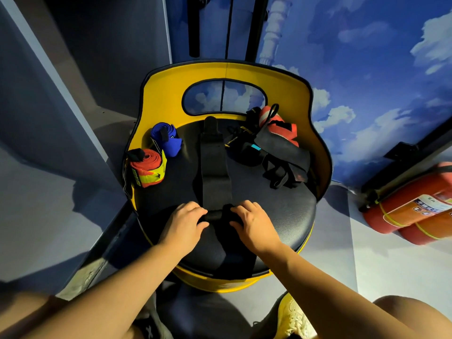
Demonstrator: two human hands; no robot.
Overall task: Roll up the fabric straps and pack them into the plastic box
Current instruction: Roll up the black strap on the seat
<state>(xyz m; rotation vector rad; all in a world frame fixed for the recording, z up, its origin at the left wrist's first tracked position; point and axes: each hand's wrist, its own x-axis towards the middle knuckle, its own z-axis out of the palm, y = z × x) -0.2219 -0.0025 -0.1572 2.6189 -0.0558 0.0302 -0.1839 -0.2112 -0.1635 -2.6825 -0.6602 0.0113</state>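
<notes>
I have the black strap (215, 172) laid flat down the middle of the round chair seat (288, 216), its near end wound into a small tight roll at the seat's front edge. My left hand (186, 223) and right hand (254, 223) curl their fingers over the two ends of that roll, gripping it. To roll well, I judge both hands should turn evenly and keep the edges aligned, so the coil doesn't cone. Two finished rolls, orange (146, 167) and blue (166, 138), sit at the seat's left edge; a tangle of unrolled straps (276, 145) lies at the back right. I can't see any plastic box.
</notes>
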